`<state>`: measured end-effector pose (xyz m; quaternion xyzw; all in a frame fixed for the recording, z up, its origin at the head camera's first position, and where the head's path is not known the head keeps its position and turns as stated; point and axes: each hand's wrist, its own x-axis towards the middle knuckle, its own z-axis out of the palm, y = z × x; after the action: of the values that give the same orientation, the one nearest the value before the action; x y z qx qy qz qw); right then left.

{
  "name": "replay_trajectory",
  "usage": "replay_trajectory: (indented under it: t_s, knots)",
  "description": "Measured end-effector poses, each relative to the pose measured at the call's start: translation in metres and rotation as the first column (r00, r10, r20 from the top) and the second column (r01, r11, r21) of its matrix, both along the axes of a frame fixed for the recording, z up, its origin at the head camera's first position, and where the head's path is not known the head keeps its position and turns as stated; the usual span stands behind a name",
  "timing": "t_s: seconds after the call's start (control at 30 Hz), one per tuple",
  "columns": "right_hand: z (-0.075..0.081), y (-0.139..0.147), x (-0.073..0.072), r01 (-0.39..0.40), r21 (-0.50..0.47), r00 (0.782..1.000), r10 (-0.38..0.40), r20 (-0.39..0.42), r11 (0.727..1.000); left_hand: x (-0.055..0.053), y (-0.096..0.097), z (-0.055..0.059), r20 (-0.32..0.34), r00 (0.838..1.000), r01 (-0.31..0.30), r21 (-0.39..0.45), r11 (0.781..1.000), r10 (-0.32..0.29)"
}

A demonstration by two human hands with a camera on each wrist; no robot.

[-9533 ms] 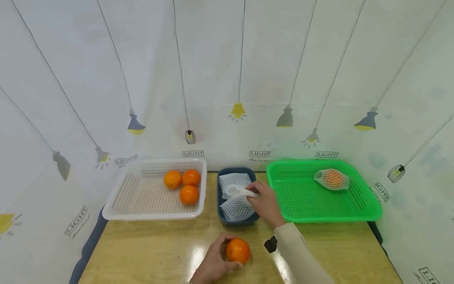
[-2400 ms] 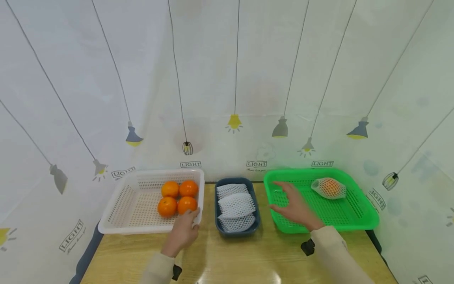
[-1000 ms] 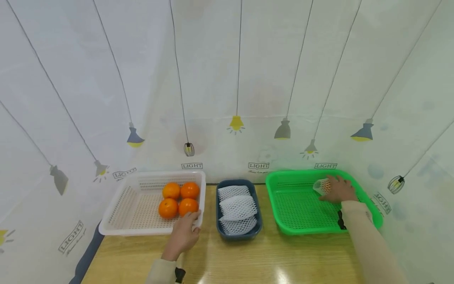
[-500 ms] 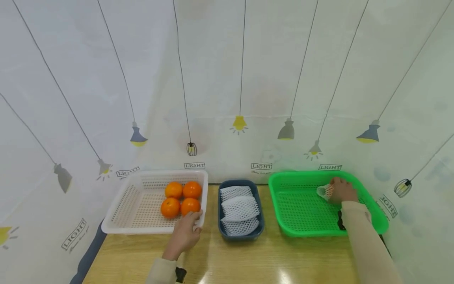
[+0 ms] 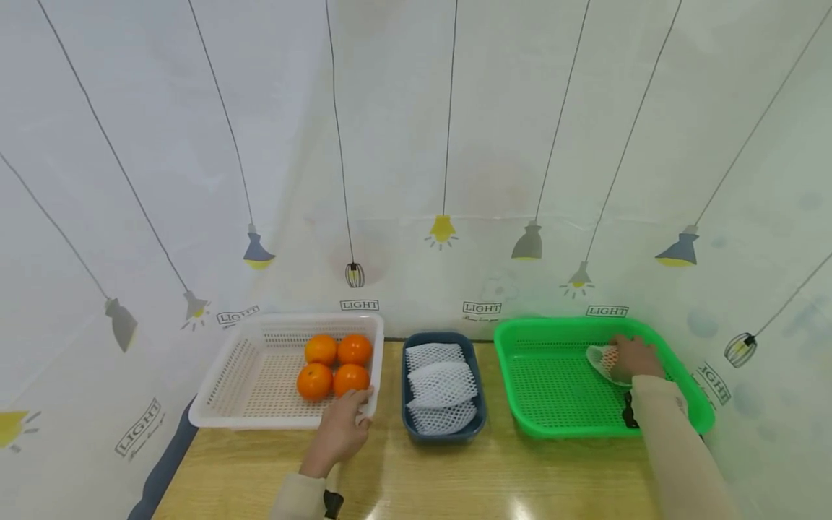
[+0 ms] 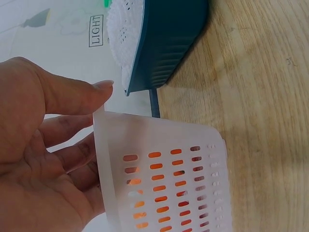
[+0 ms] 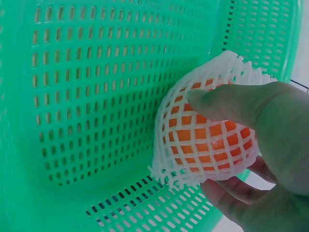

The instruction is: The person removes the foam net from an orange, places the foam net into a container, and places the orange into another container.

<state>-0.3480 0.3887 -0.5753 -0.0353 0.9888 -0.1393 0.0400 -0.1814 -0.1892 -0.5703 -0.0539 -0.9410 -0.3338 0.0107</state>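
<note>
My right hand [image 5: 635,357] grips an orange in a white foam net sleeve [image 7: 203,140] inside the green basket [image 5: 565,431]. In the right wrist view its thumb lies across the netting and the other fingers curl under the fruit. My left hand [image 5: 338,426] holds the near right corner of the white basket [image 5: 253,421]. Its thumb is on the rim, with the fingers curled behind it in the left wrist view. Several bare oranges [image 5: 315,381] sit grouped in that basket, close to the left fingertips.
Between the two baskets stands a small dark blue basket [image 5: 445,436] with several flat white foam nets [image 5: 443,384] stacked in it. A pale wall sheet [image 5: 416,144] printed with lamps rises behind the wooden table [image 5: 422,477].
The orange once on the table is now in the white basket. My right hand has left the foam nets, reached into the green basket and gripped the netted orange. The left hand went to the white rim.
</note>
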Motion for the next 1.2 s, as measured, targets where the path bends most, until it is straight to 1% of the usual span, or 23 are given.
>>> replay_trajectory:
  t_s: [0.1,0.2,0.33,0.53,0.67,0.8,0.93,1.07,1.2]
  knots:
    - [0.009,-0.003,0.005,0.006,-0.023,1.0,-0.005,0.02,1.0,-0.001,0.0,0.0,0.004,1.0,-0.005,0.003,1.0,0.005]
    - [0.013,-0.004,0.008,0.012,-0.037,0.999,-0.011,0.031,0.999,-0.001,0.002,0.0,0.013,1.0,-0.015,0.001,1.0,0.015]
    - [0.016,-0.005,0.007,0.004,-0.064,1.0,-0.002,0.025,0.998,-0.002,0.002,0.003,0.01,1.0,-0.018,-0.002,1.0,0.018]
    - [0.024,-0.009,0.009,-0.047,-0.084,0.999,0.046,-0.012,0.995,0.0,0.003,0.003,0.011,1.0,-0.013,-0.001,1.0,0.013]
    - [0.029,-0.018,0.014,-0.068,-0.112,0.997,0.063,-0.047,0.991,0.0,0.002,0.002,0.008,1.0,-0.014,-0.001,1.0,0.014]
    - [0.035,-0.03,0.021,-0.085,-0.167,0.995,0.074,-0.07,0.982,-0.001,0.002,0.001,0.012,1.0,-0.022,-0.005,1.0,0.022]
    - [0.039,-0.043,0.028,-0.097,-0.229,0.994,0.083,-0.071,0.969,-0.001,0.002,0.0,0.003,1.0,-0.027,-0.013,1.0,0.027]
    - [0.043,-0.057,0.035,-0.106,-0.269,0.993,0.09,-0.073,0.957,-0.002,0.002,0.0,0.006,0.999,-0.032,-0.007,0.999,0.032]
    - [0.049,-0.071,0.045,-0.115,-0.327,0.992,0.094,-0.079,0.938,-0.002,0.002,0.001,0.013,0.999,-0.031,0.0,1.0,0.031]
